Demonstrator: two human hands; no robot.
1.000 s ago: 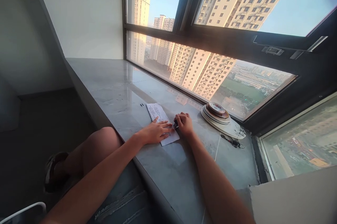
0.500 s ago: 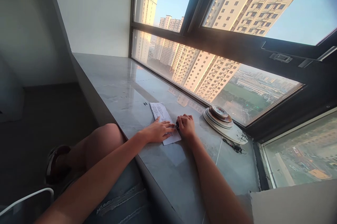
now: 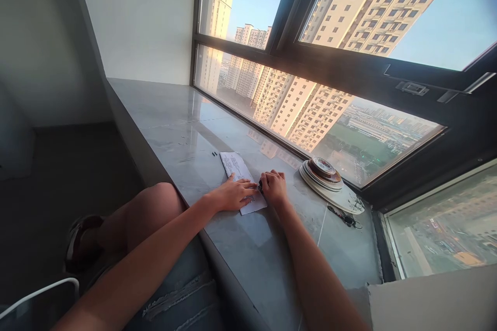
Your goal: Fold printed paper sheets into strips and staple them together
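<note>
A folded white paper [image 3: 235, 164] with lines of print lies on the grey stone sill. My left hand [image 3: 234, 193] rests flat across its lower half, fingers spread. At the paper's right edge my right hand [image 3: 274, 186] is closed around a small black object [image 3: 260, 184]. Most of that object is hidden by the fingers, and its kind cannot be made out. Two tiny dark pieces [image 3: 215, 154] lie just beyond the paper's upper left corner.
A stack of plates [image 3: 320, 181] with a round patterned piece on top stands by the window [image 3: 310, 108]. Beside it lies a dark object with a ring [image 3: 349, 220]. The sill's front edge [image 3: 229, 269] runs along my knee [image 3: 163, 201]. A white cable [image 3: 46, 289] curves at lower left.
Both hands keep nearly the same place on the paper. The view has shifted very slightly.
</note>
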